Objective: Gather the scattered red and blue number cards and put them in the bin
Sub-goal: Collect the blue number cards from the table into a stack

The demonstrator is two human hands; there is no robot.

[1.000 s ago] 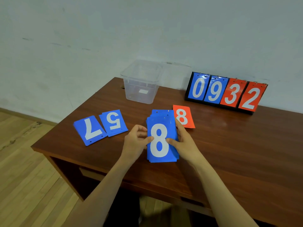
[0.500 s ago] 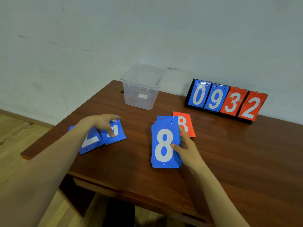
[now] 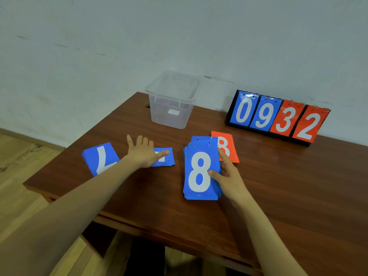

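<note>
A stack of blue cards (image 3: pixel 200 172) with a white 8 on top lies at the middle of the table. My right hand (image 3: pixel 229 176) rests on the stack's right edge, thumb on the top card. A red 8 card (image 3: pixel 229 145) lies flat behind it, partly under my fingers. My left hand (image 3: pixel 144 151) lies flat, fingers spread, on a blue 5 card (image 3: pixel 166 158). A blue 7 card (image 3: pixel 99 158) lies further left, partly hidden by my forearm. The clear plastic bin (image 3: pixel 171 114) stands at the back of the table.
A black flip scoreboard (image 3: pixel 278 118) reading 0932 stands at the back right against the wall. The brown wooden table (image 3: pixel 288 186) ends at a front edge near me; a wooden floor lies to the left.
My left hand left the stack, reached to the blue 5 card and slid it to the right, away from the 7 card. My right hand stayed on the stack.
</note>
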